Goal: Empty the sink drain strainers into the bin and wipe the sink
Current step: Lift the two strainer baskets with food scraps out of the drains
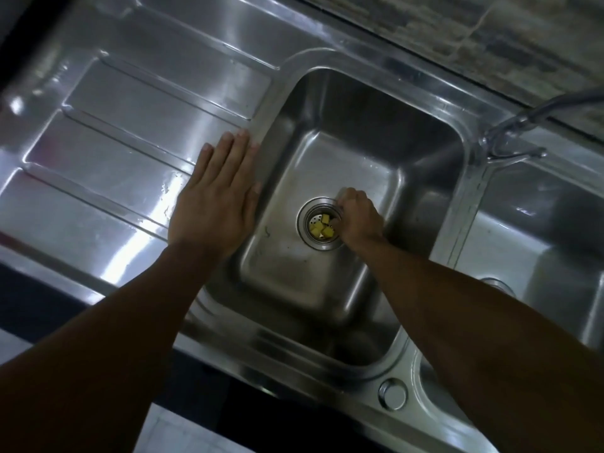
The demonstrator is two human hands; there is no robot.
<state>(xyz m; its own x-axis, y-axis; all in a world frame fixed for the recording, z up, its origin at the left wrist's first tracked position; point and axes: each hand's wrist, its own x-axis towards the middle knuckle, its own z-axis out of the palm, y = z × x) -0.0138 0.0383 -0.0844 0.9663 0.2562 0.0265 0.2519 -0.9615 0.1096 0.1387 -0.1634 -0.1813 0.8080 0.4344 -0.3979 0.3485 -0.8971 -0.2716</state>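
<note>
A round metal drain strainer (316,223) sits in the floor of the middle sink bowl (330,152), with several yellow food bits (322,227) in its basket. My right hand (359,217) reaches down into the bowl, fingers curled at the strainer's right rim; whether they grip it is hidden. My left hand (217,194) lies flat, fingers together, on the drainboard (124,132) at the bowl's left edge. A second drain (500,284) shows partly behind my right forearm in the right bowl (539,230).
A metal tap (510,132) stands behind the divider between the two bowls, its spout running off to the right. A round capped hole (393,394) sits on the front rim. A stone-patterned wall (474,37) runs behind the sink. No bin or cloth is in view.
</note>
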